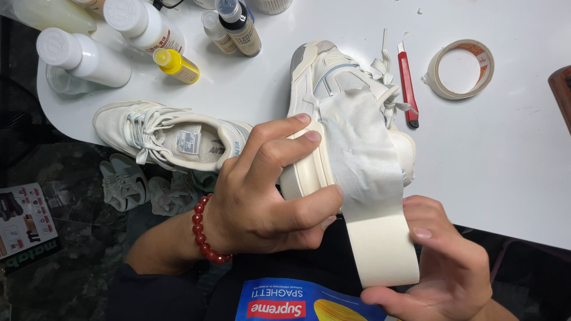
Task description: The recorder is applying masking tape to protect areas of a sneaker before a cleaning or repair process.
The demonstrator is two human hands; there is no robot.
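Head view: left hand (262,190) fingers grip the cream sneaker (333,119) at the desk (505,148) edge; right hand (446,267) fingers pinch wide masking tape (375,202) draped over it. Slack could probably wrinkle the tape, or the sneaker could tip.

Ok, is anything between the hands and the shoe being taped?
Nothing visible. The left hand grips the cream shoe at its sole directly. The right hand holds the wide tape strip, which already lies across the shoe's upper. The other shoe lies clear to the left.
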